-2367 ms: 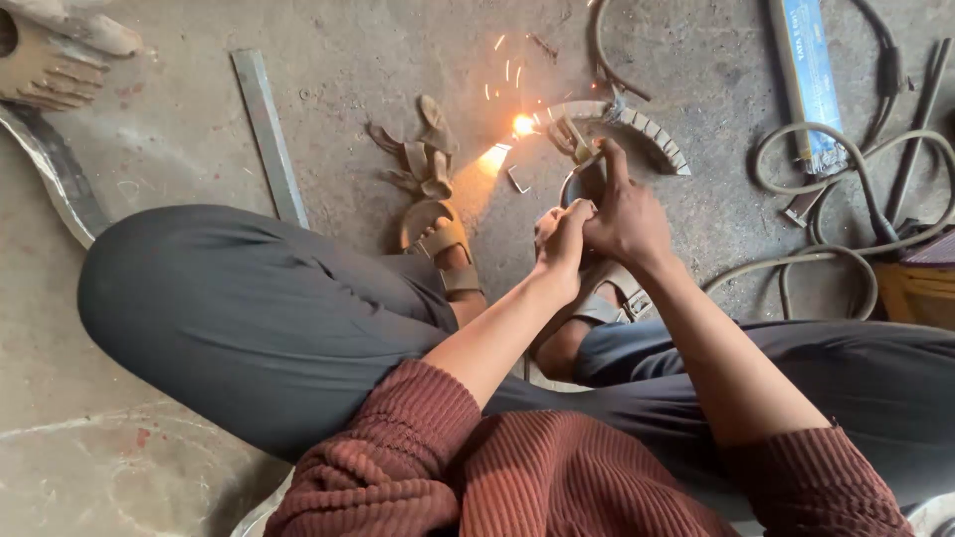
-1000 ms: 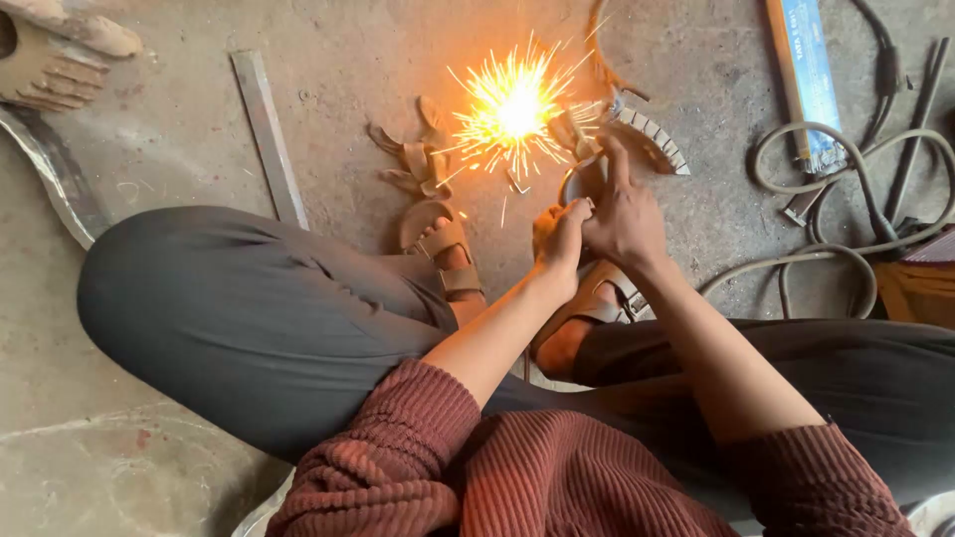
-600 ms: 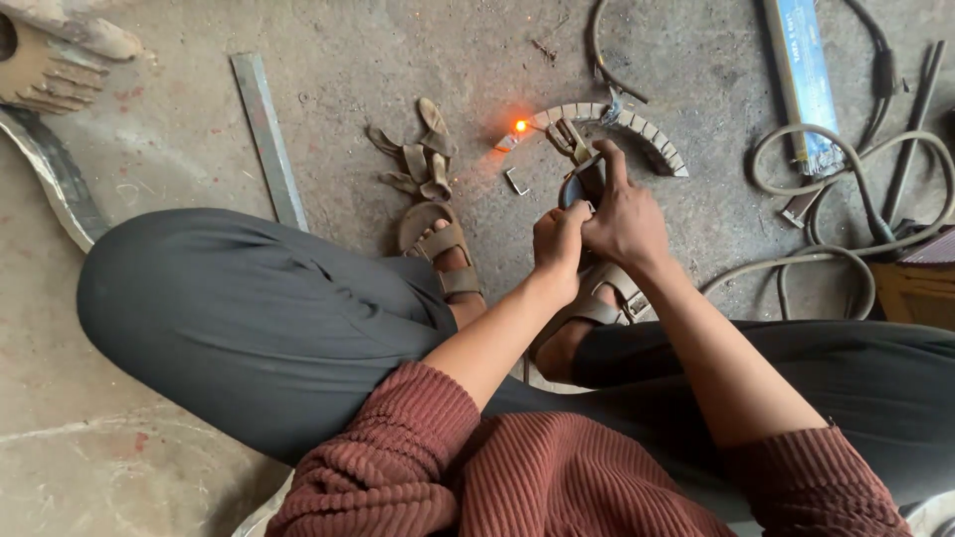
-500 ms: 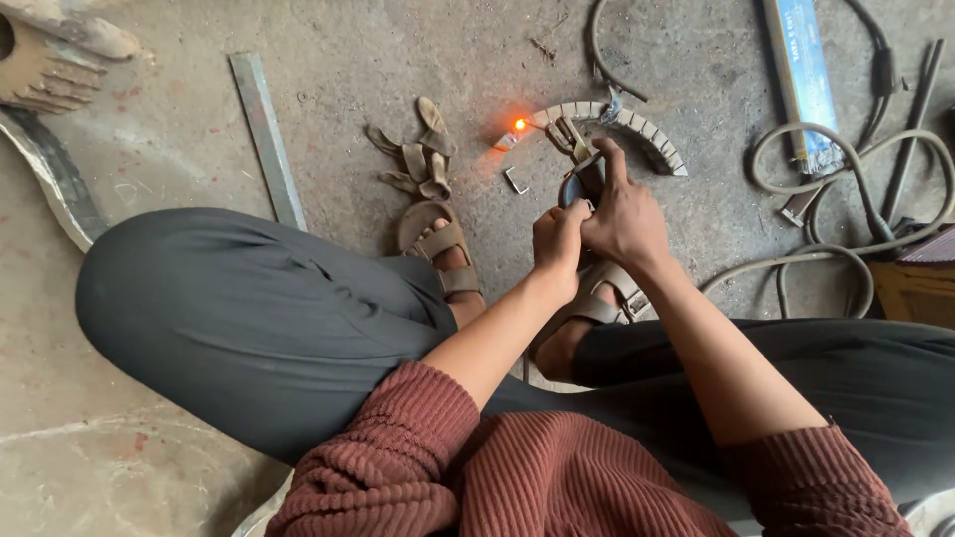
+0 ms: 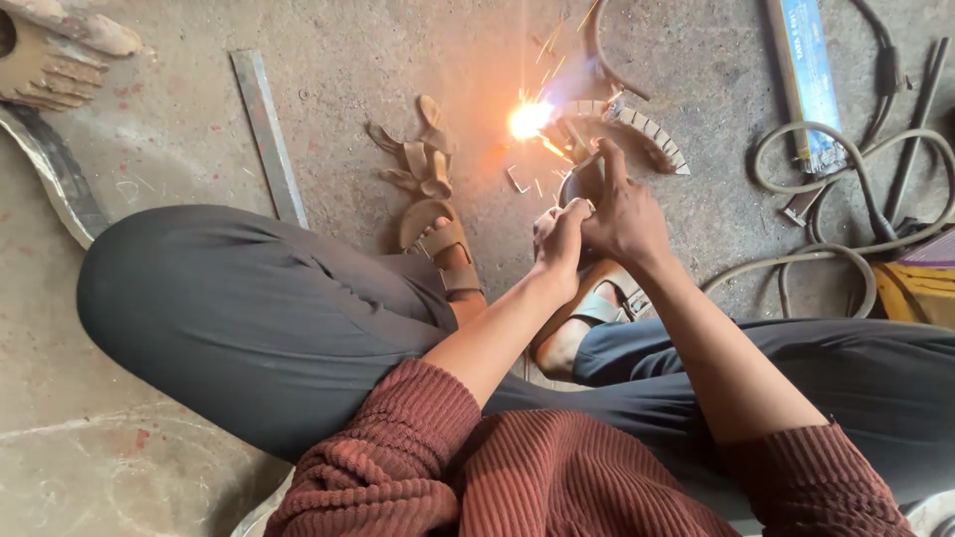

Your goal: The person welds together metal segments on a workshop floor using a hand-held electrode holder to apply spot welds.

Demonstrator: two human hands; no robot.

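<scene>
- My rust-red ribbed sleeves (image 5: pixel 517 477) fill the bottom of the view, pushed up off both forearms, and my dark trousers (image 5: pixel 249 308) spread across the middle where I sit low on the concrete floor (image 5: pixel 398 60).
- My sandalled feet sit just below my hands – one sandal (image 5: pixel 443 239) to the left, the other (image 5: pixel 607 298) under my wrists.
- My right hand (image 5: pixel 627 214) is wrapped closed around the dark welding holder (image 5: pixel 580 182), forefinger stretched along its top; the holder pokes out just ahead of my knuckles.
- My left hand (image 5: pixel 559 234) presses against the right one from the left, fingers curled in. Whether it actually grips the holder I cannot tell, since the right hand covers the contact.
- Just beyond the holder's tip a bright arc (image 5: pixel 527 119) burns at the left end of the curved toothed metal piece (image 5: pixel 637 124), which lies on the floor – ahead of my grip, not in it.
- Left of the arc lie small metal scraps (image 5: pixel 418 149).
- Farther left rests a flat steel bar (image 5: pixel 267 134); far right, looped cables (image 5: pixel 846 189).
</scene>
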